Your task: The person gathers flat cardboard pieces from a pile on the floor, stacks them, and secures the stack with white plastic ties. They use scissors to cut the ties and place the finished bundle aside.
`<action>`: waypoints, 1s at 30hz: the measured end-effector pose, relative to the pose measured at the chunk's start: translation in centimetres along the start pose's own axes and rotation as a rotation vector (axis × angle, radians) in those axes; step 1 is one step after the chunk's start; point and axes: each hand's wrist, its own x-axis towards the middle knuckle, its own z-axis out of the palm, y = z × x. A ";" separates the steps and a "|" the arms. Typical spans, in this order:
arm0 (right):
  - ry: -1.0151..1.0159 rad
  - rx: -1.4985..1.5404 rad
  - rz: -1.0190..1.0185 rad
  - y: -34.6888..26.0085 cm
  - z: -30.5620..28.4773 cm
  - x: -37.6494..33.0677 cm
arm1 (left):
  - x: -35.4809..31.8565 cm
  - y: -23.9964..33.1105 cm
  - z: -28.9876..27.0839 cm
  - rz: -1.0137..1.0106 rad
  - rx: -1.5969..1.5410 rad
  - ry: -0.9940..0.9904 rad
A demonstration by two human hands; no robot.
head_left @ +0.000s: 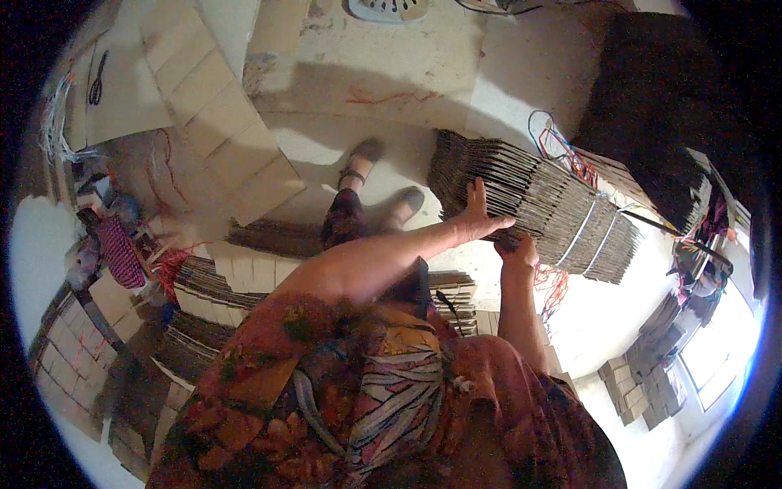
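A long row of folded brown cardboard pieces (542,191), packed tightly on edge, lies right of centre. Two pale straps (580,232) cross its right part. My left hand (479,220) lies against the left part of the row, fingers stretched and thumb spread toward the right. Close below it, at the near edge of the row, my right hand (518,251) is closed with its fingers curled. Whatever sits between those fingers is too dark to make out.
Red and blue cords (562,151) lie behind the row, and red strings (552,289) hang in front. Flat cardboard sheets (220,106) cover the floor at left, with black scissors (98,79) on one. Cardboard stacks (208,281) stand at lower left. A bright window (717,350) is at right.
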 end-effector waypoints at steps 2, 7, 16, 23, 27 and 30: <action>-0.064 -0.079 -0.013 -0.8 -0.6 0.2 | 0.4 -1.0 0.3 0.076 0.034 -0.012; -0.150 -0.394 -0.284 0.4 -0.9 1.2 | -3.9 -2.1 -0.9 0.124 0.278 -0.019; -0.308 -0.522 -0.716 1.2 -2.9 -2.5 | -21.7 -5.1 -12.2 -0.056 0.287 0.416; -0.562 -0.122 -0.289 -5.0 -1.1 -5.1 | -28.3 -14.3 -14.1 0.166 0.104 0.642; -0.658 0.016 -0.170 -11.8 2.0 -7.4 | -32.0 -14.4 -14.0 0.024 -0.056 0.736; -0.727 -0.003 -0.196 -16.5 5.0 -9.5 | -33.4 -15.6 -14.5 -0.047 0.034 0.811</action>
